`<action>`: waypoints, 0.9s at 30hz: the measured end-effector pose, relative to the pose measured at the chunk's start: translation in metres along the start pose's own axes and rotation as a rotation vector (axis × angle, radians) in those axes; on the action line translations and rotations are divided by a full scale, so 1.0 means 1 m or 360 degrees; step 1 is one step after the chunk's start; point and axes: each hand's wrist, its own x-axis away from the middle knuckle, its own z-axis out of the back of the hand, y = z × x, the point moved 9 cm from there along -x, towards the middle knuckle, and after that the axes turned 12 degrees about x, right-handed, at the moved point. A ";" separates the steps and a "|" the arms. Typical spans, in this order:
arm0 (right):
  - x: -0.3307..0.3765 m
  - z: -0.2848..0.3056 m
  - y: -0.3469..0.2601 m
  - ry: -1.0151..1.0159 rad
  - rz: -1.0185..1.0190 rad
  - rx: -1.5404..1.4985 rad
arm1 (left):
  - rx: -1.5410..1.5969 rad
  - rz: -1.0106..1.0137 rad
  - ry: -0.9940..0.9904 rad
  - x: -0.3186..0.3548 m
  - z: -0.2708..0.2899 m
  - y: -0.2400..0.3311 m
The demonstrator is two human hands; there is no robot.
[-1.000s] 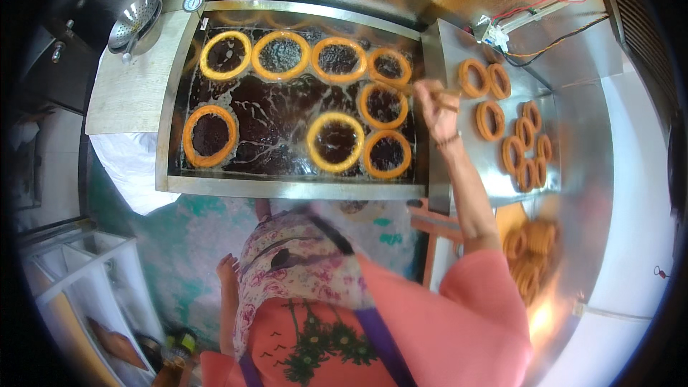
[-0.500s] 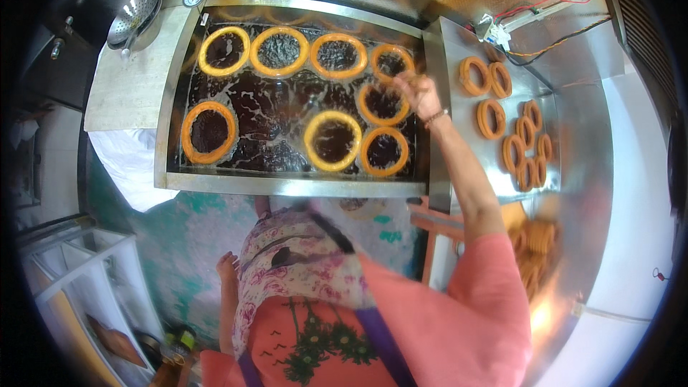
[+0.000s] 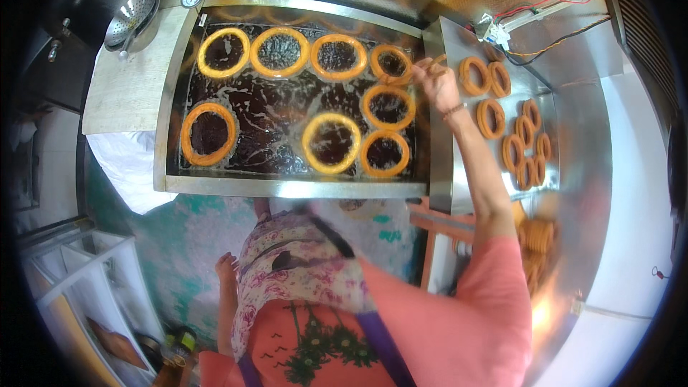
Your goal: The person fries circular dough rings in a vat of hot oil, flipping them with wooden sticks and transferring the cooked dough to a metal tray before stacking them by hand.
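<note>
Along the right end of the frying vat [image 3: 301, 188], the right hand [image 3: 438, 87] is positioned near the far corner, its fingers bent and pressed together on what appears to be a slim brown stick [image 3: 437, 61]. Blur obscures the stick's tip; contact with the dough cannot be confirmed. The corner dough ring [image 3: 376, 67] floats in the oil just beside these fingers, with two browned rings [image 3: 368, 107] in line below it. The left hand [image 3: 227, 266] hangs beside the floral apron [image 3: 315, 272], away from the vat; whether its fingers are spread or curled cannot be told. Judged step: tending the rings during frying. The next move calls for a firm hold on the stick and a low, level approach to the corner ring, avoiding splashing. A paler ring [image 3: 309, 143] nearer the front rim likely requires longer cooking.
</note>
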 end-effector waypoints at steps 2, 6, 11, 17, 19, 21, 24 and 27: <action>0.002 0.012 -0.003 0.0088 0.0008 0.0042 | -0.0041 -0.0005 -0.0013 0.000 -0.003 0.003; 0.006 0.048 -0.021 0.0250 -0.0084 -0.0109 | -0.0042 -0.0025 -0.0020 0.002 -0.005 0.009; 0.021 0.054 -0.010 0.0235 -0.0253 -0.0237 | -0.0081 -0.0013 -0.0004 0.003 -0.005 0.012; 0.050 0.013 0.014 0.0035 -0.0396 -0.0351 | -0.0141 -0.0011 -0.0053 -0.004 -0.007 0.015; 0.059 0.013 0.010 0.0069 -0.0496 -0.0563 | -0.0080 0.0012 -0.0064 -0.006 -0.005 0.016; 0.062 0.020 0.008 0.0089 -0.0507 -0.0500 | -0.0094 -0.0008 -0.0136 -0.016 -0.001 0.013; 0.065 0.042 -0.005 0.0187 -0.0467 -0.0430 | -0.0147 -0.0049 -0.0214 -0.029 0.004 0.011; 0.075 0.053 0.003 0.0333 -0.0610 -0.0505 | -0.0114 0.0004 -0.0144 -0.011 -0.015 0.031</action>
